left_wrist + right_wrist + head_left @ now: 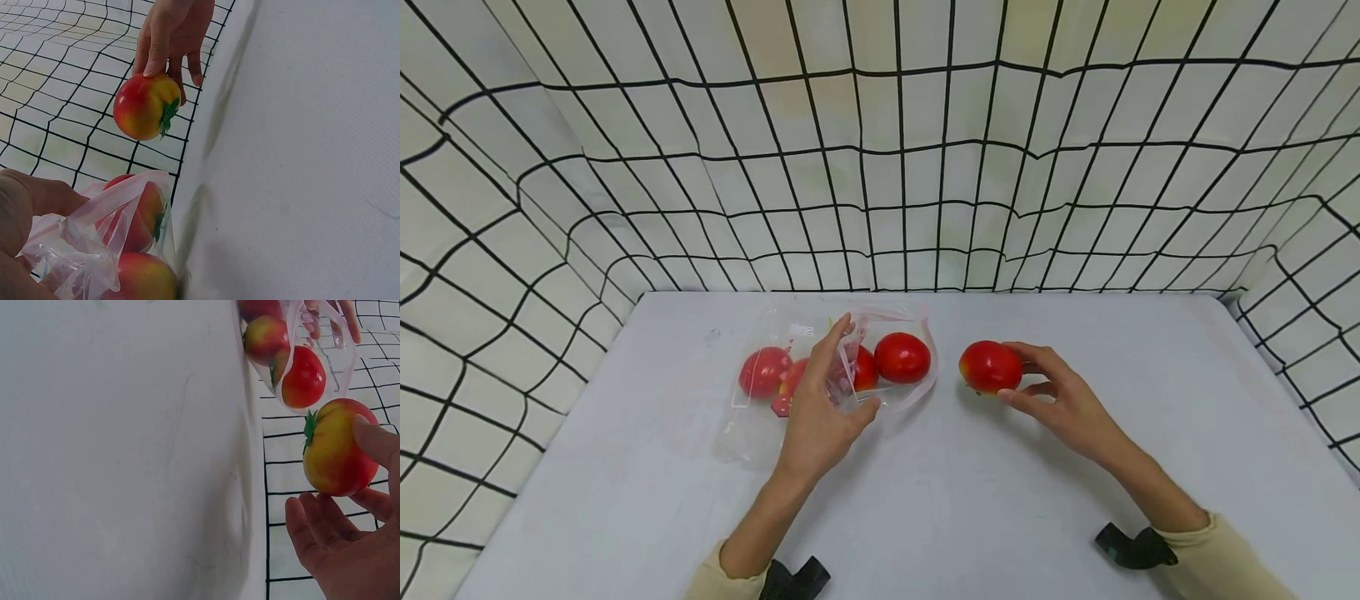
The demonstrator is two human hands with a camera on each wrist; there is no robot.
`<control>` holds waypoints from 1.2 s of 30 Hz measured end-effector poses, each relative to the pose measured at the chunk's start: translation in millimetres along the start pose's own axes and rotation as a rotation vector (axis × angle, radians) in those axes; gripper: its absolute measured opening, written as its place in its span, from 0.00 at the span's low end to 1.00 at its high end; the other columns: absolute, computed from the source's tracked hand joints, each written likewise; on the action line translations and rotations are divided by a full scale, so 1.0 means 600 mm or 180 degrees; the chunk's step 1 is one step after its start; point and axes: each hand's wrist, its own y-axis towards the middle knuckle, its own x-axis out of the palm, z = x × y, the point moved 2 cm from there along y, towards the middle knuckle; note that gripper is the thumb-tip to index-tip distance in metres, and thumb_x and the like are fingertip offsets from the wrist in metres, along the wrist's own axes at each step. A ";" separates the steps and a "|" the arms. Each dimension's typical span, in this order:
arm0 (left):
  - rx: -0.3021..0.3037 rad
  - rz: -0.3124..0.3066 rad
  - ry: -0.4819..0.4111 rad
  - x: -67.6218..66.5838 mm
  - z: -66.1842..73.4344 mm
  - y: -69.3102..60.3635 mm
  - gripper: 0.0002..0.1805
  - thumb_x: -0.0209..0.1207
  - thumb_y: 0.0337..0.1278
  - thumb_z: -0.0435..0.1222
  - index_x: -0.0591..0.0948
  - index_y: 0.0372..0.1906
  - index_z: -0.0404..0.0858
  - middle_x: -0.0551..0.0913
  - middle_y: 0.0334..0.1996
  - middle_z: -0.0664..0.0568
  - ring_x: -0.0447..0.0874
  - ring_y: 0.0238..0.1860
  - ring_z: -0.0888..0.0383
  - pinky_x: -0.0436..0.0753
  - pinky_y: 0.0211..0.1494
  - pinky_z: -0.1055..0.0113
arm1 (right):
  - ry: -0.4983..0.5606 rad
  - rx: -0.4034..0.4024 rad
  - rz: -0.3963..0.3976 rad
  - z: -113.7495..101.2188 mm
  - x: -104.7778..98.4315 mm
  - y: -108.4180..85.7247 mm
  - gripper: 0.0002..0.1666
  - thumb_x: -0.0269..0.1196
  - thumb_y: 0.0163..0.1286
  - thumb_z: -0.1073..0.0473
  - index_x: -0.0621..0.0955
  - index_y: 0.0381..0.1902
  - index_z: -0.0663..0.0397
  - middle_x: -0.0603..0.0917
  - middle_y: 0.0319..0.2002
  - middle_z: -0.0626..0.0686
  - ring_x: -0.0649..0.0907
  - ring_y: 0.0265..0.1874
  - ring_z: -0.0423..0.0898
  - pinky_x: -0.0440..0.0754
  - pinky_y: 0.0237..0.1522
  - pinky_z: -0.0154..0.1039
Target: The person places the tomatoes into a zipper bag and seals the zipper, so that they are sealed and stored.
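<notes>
My right hand holds a red tomato between thumb and fingers, just right of a clear plastic bag. Yellow patches and a green leafy top show on this tomato in the right wrist view. My left hand grips the bag near its mouth, thumb and index finger spread apart. Several more tomatoes lie in the bag, one red tomato close to the opening and another tomato at the far left. In the left wrist view, crumpled film lies against the left hand; some fingertips are hidden.
A white table lies under the hands and the bag. Black wire grid stands behind it and along both sides, before a pale backing. Black wrist devices sit at both sleeves.
</notes>
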 end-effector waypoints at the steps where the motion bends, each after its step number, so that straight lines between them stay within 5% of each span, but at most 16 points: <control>1: 0.0000 0.0000 0.0003 0.000 0.000 0.000 0.62 0.79 0.40 0.29 0.59 0.82 0.62 0.67 0.78 0.58 0.62 0.80 0.51 0.86 0.61 0.43 | 0.0008 -0.0006 -0.0006 -0.002 0.002 0.000 0.43 0.73 0.66 0.62 0.69 0.76 0.47 0.77 0.66 0.54 0.79 0.62 0.53 0.87 0.51 0.28; 36: 0.0031 -0.0038 0.0056 -0.002 0.000 -0.001 0.63 0.78 0.40 0.30 0.58 0.82 0.64 0.64 0.80 0.60 0.61 0.82 0.51 0.86 0.61 0.43 | 0.0307 -0.0110 -0.0110 -0.043 0.067 0.026 0.41 0.72 0.67 0.61 0.70 0.75 0.45 0.78 0.65 0.54 0.81 0.62 0.53 0.88 0.53 0.33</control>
